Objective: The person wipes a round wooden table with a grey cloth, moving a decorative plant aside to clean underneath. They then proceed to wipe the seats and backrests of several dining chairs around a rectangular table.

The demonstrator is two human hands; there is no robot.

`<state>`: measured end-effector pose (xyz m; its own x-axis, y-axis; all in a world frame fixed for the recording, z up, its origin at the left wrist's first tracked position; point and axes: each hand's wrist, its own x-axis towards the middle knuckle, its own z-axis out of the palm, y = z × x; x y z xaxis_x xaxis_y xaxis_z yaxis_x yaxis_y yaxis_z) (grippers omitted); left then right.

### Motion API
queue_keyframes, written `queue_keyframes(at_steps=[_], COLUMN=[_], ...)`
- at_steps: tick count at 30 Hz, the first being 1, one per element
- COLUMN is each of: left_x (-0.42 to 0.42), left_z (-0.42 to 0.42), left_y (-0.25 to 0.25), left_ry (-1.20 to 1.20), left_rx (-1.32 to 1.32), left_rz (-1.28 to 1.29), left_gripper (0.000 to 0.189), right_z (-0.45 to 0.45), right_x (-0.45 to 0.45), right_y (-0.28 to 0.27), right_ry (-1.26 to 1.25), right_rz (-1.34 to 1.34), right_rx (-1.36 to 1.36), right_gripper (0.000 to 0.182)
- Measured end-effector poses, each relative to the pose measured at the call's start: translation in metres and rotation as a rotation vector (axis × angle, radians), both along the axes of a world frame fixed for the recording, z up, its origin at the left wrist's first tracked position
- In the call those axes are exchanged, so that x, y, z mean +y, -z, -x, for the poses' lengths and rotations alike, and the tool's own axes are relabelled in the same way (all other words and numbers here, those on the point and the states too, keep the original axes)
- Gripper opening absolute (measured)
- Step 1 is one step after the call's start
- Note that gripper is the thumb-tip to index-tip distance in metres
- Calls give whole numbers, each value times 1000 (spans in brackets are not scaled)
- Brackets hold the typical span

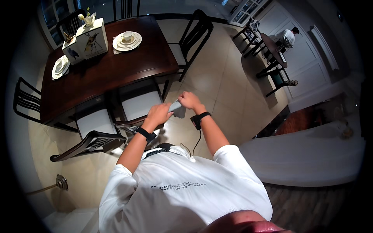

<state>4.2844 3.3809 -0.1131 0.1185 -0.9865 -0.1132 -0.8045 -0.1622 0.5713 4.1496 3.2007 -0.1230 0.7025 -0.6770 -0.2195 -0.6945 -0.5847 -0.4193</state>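
Note:
A light grey cloth, folded or bunched into a narrow band, spans the short gap between my two hands. My left hand grips one end, and the other end is in the fingers of my right hand. Both hands are raised in front of my body, above the tiled floor and near the edge of a dining chair. A darker, ragged-edged patch shows just below the cloth; I cannot tell whether it is part of it or a shadow. Black straps circle both wrists, and a cable hangs from the right one.
A dark wooden dining table carries place settings and printed boxes with a flower. Chairs surround it. At the far right, a person stands behind a small dark table. A white curved wall lies right of me.

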Motion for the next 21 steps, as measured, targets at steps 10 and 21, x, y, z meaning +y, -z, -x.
queue_keyframes(at_steps=[10,21], left_x=[70,166], left_z=[-62,-161], left_y=[2,40], left_ry=[-35,25], left_rx=[-5,330], left_rz=[-133,217], left_gripper=[43,38], right_z=[-49,-129], right_x=[100,233], right_y=[-14,-7], right_ry=[-127,-225], right_rz=[351,542], right_rx=[19,-333], right_gripper=[37,30])
